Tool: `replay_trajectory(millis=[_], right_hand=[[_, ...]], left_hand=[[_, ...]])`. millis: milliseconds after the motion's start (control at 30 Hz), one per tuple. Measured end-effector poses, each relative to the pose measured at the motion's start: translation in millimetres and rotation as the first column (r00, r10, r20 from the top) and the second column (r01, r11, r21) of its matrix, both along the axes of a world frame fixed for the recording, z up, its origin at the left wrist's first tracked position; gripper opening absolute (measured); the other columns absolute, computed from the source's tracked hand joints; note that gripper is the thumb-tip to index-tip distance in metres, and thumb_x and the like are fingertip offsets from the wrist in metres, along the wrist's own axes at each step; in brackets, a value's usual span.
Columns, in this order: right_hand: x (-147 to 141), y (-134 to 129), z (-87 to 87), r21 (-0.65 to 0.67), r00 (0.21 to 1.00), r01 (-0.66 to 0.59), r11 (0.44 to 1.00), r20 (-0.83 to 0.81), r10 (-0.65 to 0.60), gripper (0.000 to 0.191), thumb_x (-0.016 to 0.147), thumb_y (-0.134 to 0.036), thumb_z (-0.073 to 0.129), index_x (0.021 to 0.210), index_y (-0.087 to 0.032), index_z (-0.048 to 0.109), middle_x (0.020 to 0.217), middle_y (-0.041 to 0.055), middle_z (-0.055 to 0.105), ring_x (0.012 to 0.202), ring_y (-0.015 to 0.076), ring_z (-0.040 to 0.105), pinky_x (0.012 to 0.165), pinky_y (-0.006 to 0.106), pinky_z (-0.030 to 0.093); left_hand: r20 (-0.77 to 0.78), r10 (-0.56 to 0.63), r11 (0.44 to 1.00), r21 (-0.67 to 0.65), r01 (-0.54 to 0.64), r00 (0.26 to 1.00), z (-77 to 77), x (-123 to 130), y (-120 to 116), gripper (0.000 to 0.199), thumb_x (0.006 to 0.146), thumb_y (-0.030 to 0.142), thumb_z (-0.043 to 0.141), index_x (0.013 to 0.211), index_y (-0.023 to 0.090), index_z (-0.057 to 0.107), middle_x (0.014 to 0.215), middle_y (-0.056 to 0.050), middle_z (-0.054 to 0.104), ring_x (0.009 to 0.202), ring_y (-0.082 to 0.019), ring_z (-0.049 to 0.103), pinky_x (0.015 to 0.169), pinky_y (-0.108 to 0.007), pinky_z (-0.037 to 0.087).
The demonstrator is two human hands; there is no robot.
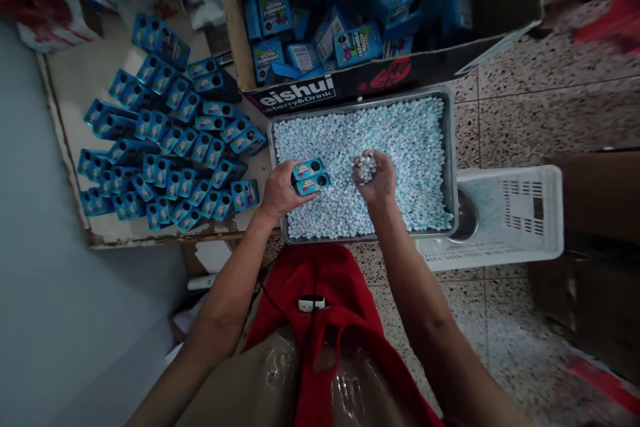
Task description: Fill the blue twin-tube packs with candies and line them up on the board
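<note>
A metal tray (453, 147) full of small pale blue and white candies (320, 140) lies in front of me. Over its left side my left hand (284, 190) grips two small blue boxes (311, 176) side by side, their round dark holes facing up. My right hand (379, 177) is above the middle of the tray, palm up, with its fingers curled round a heap of candies (367, 168). The two hands are apart.
Many blue boxes (185, 140) stand on the worn table (120, 235) at left. A large cardboard box (345, 83) behind the tray holds more blue boxes. At right are a white plastic basket (553, 213) and a round metal container (467, 217).
</note>
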State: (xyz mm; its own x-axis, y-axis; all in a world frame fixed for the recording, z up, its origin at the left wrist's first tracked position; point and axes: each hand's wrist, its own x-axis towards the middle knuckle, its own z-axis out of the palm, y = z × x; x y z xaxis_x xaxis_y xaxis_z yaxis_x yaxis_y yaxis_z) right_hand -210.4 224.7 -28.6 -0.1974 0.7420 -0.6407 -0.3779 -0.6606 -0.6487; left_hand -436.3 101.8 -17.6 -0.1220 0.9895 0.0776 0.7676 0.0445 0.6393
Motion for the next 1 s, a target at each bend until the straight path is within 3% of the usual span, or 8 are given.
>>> replay_trajectory(millis=[233,433,533,633,700,767,900,1000], right_hand=[[-47,-37,52.3,0.227,0.980,0.151,0.962,-0.163,-0.115,0.034,0.089,-0.048,0.054,0.066,-0.025,0.044,0.065,-0.0009,0.051,0.062,0.0137,0.052,0.063,0.028,0.048],[-43,-23,18.2,0.211,0.929,0.371,0.904,-0.100,-0.358,0.032,0.083,-0.044,0.054,0.062,-0.025,0.038,0.063,-0.0010,0.047,0.061,0.0136,0.051,0.062,0.027,0.047],[-8,-10,1.6,0.109,0.962,0.208,0.972,0.157,-0.224,0.032,0.079,-0.052,0.054,0.066,-0.026,0.044,0.068,-0.0007,0.053,0.061,0.0148,0.053,0.063,0.032,0.050],[30,-18,6.1,0.171,0.896,-0.077,0.982,0.443,-0.007,0.030,0.074,-0.050,0.070,0.084,-0.021,0.069,0.096,0.0070,0.072,0.092,0.0223,0.066,0.095,0.045,0.054],[52,-31,15.0,0.252,0.577,-0.530,0.810,0.807,0.126,0.041,0.075,-0.054,0.075,0.099,-0.021,0.076,0.120,0.0129,0.074,0.120,0.0316,0.064,0.115,0.057,0.044],[63,-41,22.9,0.214,0.299,-0.786,0.580,0.953,0.054,0.055,0.081,-0.060,0.072,0.119,-0.021,0.075,0.141,0.0186,0.067,0.138,0.0395,0.055,0.121,0.067,0.036],[37,-60,33.8,0.237,0.323,-0.912,0.336,0.918,0.229,0.093,0.078,-0.061,0.080,0.156,-0.023,0.048,0.147,0.0196,0.061,0.111,0.0326,0.068,0.090,0.052,0.059],[-14,-87,35.7,0.317,0.359,-0.933,0.172,0.860,0.362,0.085,0.077,-0.052,0.083,0.150,-0.023,0.052,0.136,0.0154,0.065,0.111,0.0308,0.068,0.090,0.046,0.060]], left_hand=[[-0.023,0.043,0.999,-0.032,-0.044,0.999,2.5,17,11,0.067,0.068,0.041,0.095,0.123,0.020,0.062,0.119,-0.013,0.074,0.114,-0.034,0.072,0.102,-0.046,0.058],[0.058,0.069,0.996,-0.053,-0.066,0.996,0.8,27,19,0.069,0.068,0.041,0.096,0.124,0.020,0.062,0.121,-0.011,0.075,0.114,-0.031,0.072,0.104,-0.042,0.057],[0.185,0.120,0.992,-0.063,-0.110,0.975,0.1,19,15,0.076,0.067,0.048,0.098,0.127,0.019,0.061,0.120,-0.009,0.076,0.109,-0.028,0.075,0.099,-0.038,0.058],[0.325,0.158,0.987,-0.069,-0.143,0.932,0.8,16,3,0.082,0.064,0.052,0.100,0.128,0.018,0.062,0.117,-0.009,0.077,0.106,-0.027,0.076,0.096,-0.037,0.059],[0.427,0.164,0.986,-0.071,-0.148,0.889,1.0,22,-5,0.086,0.060,0.051,0.101,0.129,0.018,0.062,0.117,-0.009,0.077,0.105,-0.027,0.076,0.095,-0.037,0.060],[0.524,0.153,0.988,-0.065,-0.140,0.838,1.1,30,-12,0.087,0.059,0.049,0.102,0.129,0.016,0.061,0.115,-0.008,0.077,0.102,-0.026,0.076,0.094,-0.036,0.061],[0.588,0.139,0.983,0.014,-0.183,0.797,11.3,35,-35,0.087,0.059,0.047,0.103,0.129,0.016,0.062,0.121,-0.013,0.073,0.111,-0.029,0.073,0.101,-0.040,0.060],[0.514,0.205,0.950,0.100,-0.296,0.833,28.0,26,-82,0.084,0.058,0.050,0.103,0.126,0.019,0.064,0.127,-0.016,0.068,0.121,-0.033,0.068,0.108,-0.047,0.057]])
